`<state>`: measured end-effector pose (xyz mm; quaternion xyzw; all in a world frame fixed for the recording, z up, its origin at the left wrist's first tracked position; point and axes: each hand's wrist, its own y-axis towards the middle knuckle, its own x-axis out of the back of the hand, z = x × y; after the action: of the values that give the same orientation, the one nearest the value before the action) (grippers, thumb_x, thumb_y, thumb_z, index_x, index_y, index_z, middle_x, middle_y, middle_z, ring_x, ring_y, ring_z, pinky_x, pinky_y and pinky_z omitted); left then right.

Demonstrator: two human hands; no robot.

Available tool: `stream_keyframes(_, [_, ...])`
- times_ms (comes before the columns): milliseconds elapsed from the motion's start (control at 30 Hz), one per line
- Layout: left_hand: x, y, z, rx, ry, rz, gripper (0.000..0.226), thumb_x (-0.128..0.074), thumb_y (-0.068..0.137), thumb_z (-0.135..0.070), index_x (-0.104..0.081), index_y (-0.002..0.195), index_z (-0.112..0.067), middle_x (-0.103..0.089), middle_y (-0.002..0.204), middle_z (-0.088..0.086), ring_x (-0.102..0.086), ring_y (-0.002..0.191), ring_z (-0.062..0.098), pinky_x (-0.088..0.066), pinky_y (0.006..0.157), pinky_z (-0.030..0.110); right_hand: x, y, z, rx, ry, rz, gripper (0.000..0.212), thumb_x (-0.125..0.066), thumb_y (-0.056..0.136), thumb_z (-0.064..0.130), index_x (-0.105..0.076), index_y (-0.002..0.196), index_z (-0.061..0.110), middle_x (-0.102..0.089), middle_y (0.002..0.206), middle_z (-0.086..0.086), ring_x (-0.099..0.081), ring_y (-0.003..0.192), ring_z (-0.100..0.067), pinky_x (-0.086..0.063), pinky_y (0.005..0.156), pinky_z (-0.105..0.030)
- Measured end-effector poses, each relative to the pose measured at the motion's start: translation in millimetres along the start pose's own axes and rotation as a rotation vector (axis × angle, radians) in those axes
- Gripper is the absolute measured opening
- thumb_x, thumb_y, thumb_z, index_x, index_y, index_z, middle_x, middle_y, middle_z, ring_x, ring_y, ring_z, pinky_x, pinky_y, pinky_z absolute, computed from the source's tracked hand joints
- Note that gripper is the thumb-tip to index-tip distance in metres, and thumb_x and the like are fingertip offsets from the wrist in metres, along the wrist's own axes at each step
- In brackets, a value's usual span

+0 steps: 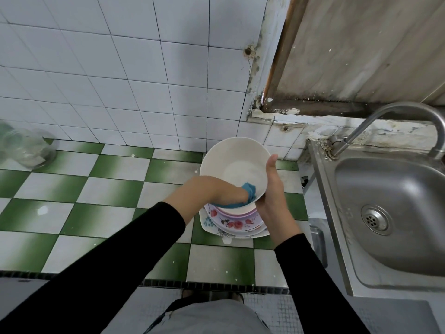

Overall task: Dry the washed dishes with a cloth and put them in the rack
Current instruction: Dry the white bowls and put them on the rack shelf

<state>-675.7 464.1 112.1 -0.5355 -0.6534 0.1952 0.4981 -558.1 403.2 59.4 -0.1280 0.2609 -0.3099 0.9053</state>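
A white bowl (231,160) is held tilted above the counter, its inside facing me. My right hand (272,189) grips its right rim, thumb up along the edge. My left hand (212,191) holds a blue cloth (249,190) and presses it into the bowl's lower inside, with part of the cloth draped over the near rim. Under the bowl a stack of floral plates (237,225) lies on the green and white tiled counter (108,189). No rack is in view.
A steel sink (390,213) with a curved tap (385,116) stands at the right. A clear glass jar (26,150) sits at the far left by the white tiled wall. The counter's front edge runs along the bottom.
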Motion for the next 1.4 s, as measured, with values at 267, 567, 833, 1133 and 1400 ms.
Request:
stream_keyframes(267, [2.9, 11.9, 30.2, 0.115, 0.669, -0.556, 0.072, -0.021, 0.097, -0.041, 0.014, 0.154, -0.014, 0.021, 0.161, -0.001, 0.021, 0.148, 0.017, 0.012, 0.121, 0.04, -3.8, -6.5, 2.5, 0.057, 0.013, 0.061, 0.09, -0.066, 0.074, 0.072, -0.054, 0.137, 0.009, -0.066, 0.127, -0.02, -0.064, 0.117, -0.038, -0.051, 0.099, -0.059])
stream_keyframes(567, [-0.5, 38.7, 31.5, -0.404, 0.282, -0.803, 0.079, -0.003, 0.085, -0.058, 0.035, 0.138, -0.013, 0.043, 0.146, 0.004, 0.04, 0.136, 0.02, 0.024, 0.115, 0.036, -21.6, -10.6, -0.5, -0.003, 0.007, 0.179, 0.106, -0.08, 0.058, 0.072, -0.054, 0.139, 0.008, -0.064, 0.134, -0.013, -0.061, 0.125, -0.027, -0.047, 0.109, -0.048])
stream_keyframes(833, [-11.6, 27.4, 6.8, -0.614, -0.353, -0.316, 0.067, -0.04, 0.103, -0.027, -0.002, 0.156, -0.015, -0.016, 0.16, 0.009, -0.016, 0.148, 0.022, -0.019, 0.121, 0.032, -23.3, 0.0, 9.6, -0.035, 0.006, 0.102, 0.087, -0.071, 0.061, 0.069, -0.065, 0.121, 0.006, -0.069, 0.121, -0.016, -0.069, 0.111, -0.024, -0.054, 0.097, -0.039])
stream_keyframes(1133, [-5.7, 1.7, 11.0, -0.118, 0.283, -0.252, 0.045, -0.03, 0.097, -0.045, -0.055, 0.113, -0.013, -0.062, 0.1, 0.008, -0.056, 0.094, 0.023, -0.04, 0.081, 0.032, -6.3, 9.3, 18.3, -0.005, -0.036, 0.082, 0.114, -0.089, 0.037, 0.074, -0.063, 0.124, 0.004, -0.068, 0.122, -0.023, -0.065, 0.114, -0.041, -0.051, 0.097, -0.061])
stream_keyframes(1400, [3.8, 22.7, 28.2, 0.046, 0.739, -0.77, 0.07, -0.02, 0.098, -0.038, 0.014, 0.154, -0.013, 0.019, 0.162, 0.0, 0.019, 0.148, 0.015, 0.01, 0.121, 0.04, -1.8, -3.1, 11.1, 0.093, -0.022, 0.143, 0.107, -0.082, 0.06, 0.071, -0.053, 0.137, 0.003, -0.062, 0.131, -0.023, -0.06, 0.122, -0.041, -0.046, 0.104, -0.062])
